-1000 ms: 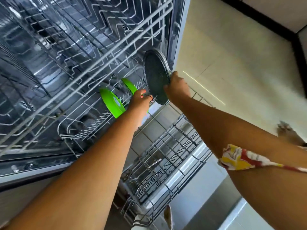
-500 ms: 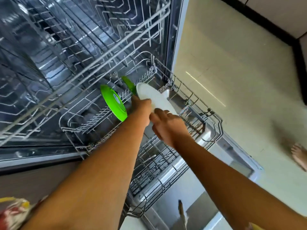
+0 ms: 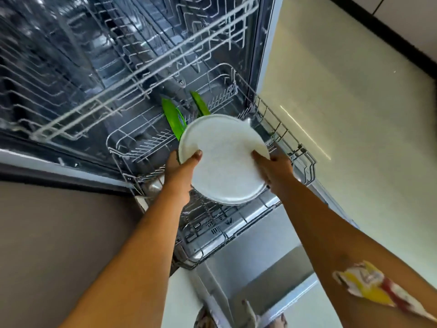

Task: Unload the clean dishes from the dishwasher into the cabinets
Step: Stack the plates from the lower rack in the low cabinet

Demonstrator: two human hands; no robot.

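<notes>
A round white plate [image 3: 224, 157] is held above the pulled-out lower rack [image 3: 293, 147] of the open dishwasher. My left hand [image 3: 182, 169] grips its left rim, thumb on the face. My right hand [image 3: 276, 171] grips its right rim, thumb on the face too. Two green plates [image 3: 173, 119] stand on edge in the rack just behind the white one, the second green plate [image 3: 200, 104] farther back.
The upper rack [image 3: 132, 74] hangs over the left and centre of the view. The open dishwasher door [image 3: 260, 268] lies below the lower rack. Pale floor [image 3: 354, 138] spreads to the right, a brown cabinet front [image 3: 59, 233] to the left.
The plate has come up out of the rack and tilted flat towards me. Both hands moved nearer, now holding it at opposite rims.
</notes>
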